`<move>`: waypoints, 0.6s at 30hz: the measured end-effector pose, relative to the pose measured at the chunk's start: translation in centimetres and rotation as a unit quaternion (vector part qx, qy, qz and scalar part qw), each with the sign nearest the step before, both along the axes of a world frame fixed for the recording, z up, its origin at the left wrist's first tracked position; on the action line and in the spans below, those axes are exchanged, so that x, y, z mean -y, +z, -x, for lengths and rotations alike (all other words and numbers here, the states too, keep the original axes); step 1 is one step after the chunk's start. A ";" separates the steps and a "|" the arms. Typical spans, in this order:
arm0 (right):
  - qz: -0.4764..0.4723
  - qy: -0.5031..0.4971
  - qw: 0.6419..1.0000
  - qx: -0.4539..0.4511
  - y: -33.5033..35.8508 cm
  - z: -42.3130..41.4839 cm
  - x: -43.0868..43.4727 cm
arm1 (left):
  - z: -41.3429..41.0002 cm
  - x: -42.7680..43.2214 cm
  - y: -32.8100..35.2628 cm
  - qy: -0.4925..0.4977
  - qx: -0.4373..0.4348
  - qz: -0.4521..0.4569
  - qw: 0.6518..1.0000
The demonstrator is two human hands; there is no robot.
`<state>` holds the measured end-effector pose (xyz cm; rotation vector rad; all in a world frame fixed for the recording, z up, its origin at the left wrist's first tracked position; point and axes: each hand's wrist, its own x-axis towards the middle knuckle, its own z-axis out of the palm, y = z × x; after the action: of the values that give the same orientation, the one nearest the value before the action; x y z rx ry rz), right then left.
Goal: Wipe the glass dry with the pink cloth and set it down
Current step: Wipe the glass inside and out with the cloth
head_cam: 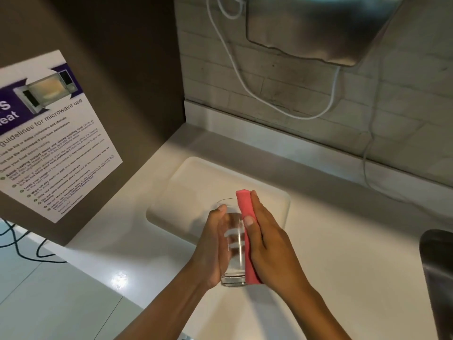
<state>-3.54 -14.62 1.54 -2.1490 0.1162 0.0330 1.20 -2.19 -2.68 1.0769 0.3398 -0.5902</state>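
Pink is what catches the eye first: a pink cloth (247,244), folded into a long pad, is pressed flat against the right wall of a clear glass (232,244) held above a white counter (343,241). The glass is lifted clear of the counter, roughly upright with its rim tipped a little away from the person, and sits just below the middle of the scene, at about 6 o'clock from a shallow rounded recess (196,177) moulded into the counter.

The left hand (212,246) is wrapped around the left side of the glass, thumb up near the rim and fingers curled behind; they show through the clear wall. The right hand (269,246) lies along the cloth with its fingers stretched out straight and its thumb laid over the near edge of the pad, clamping cloth to glass. The top end of the cloth sticks up past the rim.

At 9 o'clock a microwave notice (51,143) is stuck to a brown panel (110,57). At 1 o'clock a metal dispenser (313,28) hangs on a pale tiled wall (404,94), with a white cable (245,82) looping below it. Near 4 o'clock the edge of a steel sink (438,273) shows, and black cords (22,244) trail over the floor at 8 o'clock.
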 end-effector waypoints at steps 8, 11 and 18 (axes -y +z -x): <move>-0.038 -0.017 0.999 -0.003 -0.3 0.0 0.2 | -0.3 0.4 -0.1 0.001 -0.003 -0.039 0.999; -0.012 -0.010 1.000 0.026 -0.2 -0.2 -0.3 | -1.0 0.9 0.1 0.004 0.001 -0.049 0.999; 0.001 -0.023 1.000 0.004 -0.3 -1.1 1.2 | -0.7 1.7 0.4 -0.010 -0.013 -0.045 0.999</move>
<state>-2.48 -15.85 1.22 -2.1475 0.1605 -0.0016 1.95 -3.85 -2.29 1.1618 0.3814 -0.6123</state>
